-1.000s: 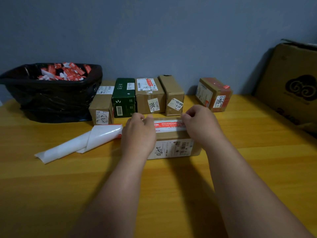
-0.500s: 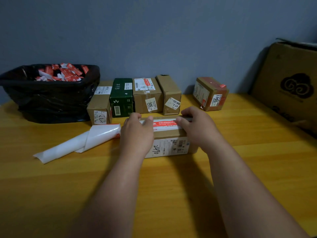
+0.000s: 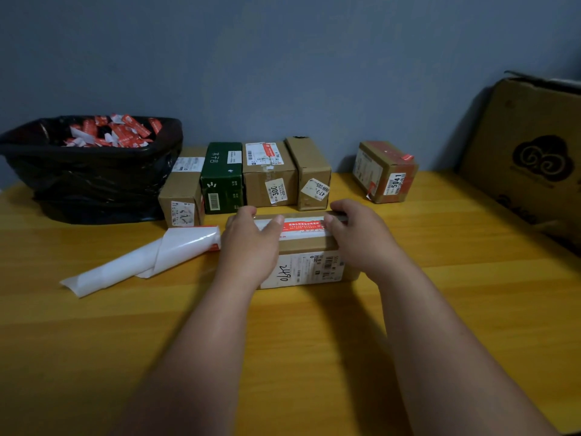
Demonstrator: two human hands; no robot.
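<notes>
Fingers (image 3: 332, 219) closer together on label (image 3: 302, 225)

Our left hand (image 3: 248, 243) covers the left end of the parcel (image 3: 301, 243), and our right hand (image 3: 356, 239) hides its far right corner. The print on its label (image 3: 309, 269) is too small for us to read. The frame cuts off the large carton (image 3: 534, 158) at 3 o'clock and the black bag (image 3: 94, 180) at 9 o'clock.
</notes>
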